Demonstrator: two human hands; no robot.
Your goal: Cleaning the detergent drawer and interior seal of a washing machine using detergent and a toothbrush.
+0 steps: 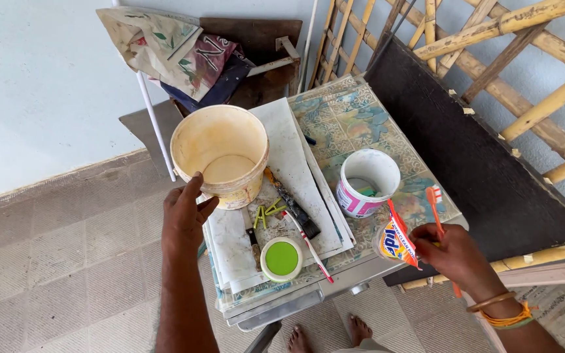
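Observation:
My left hand (186,218) grips the near rim of a cream plastic bucket (220,154) that stands on a stack of white boards (292,163). My right hand (451,253) holds an orange toothbrush (435,208), bristles up, and touches a crumpled orange and yellow sachet (397,239) at the table's near right edge. A white and pink tub (368,181) stands between the bucket and my right hand. On the boards lie a dark paintbrush (293,206), a thin red and white brush (308,246), a dark-handled knife (254,243) and a round green lid (282,258).
The small table (351,117) has a patterned blue-green top. A dark board (479,157) leans at the right before a bamboo lattice (524,59). Folded patterned cloth (178,52) lies on a chair behind the bucket. The floor is tiled, and bare feet (328,336) show below.

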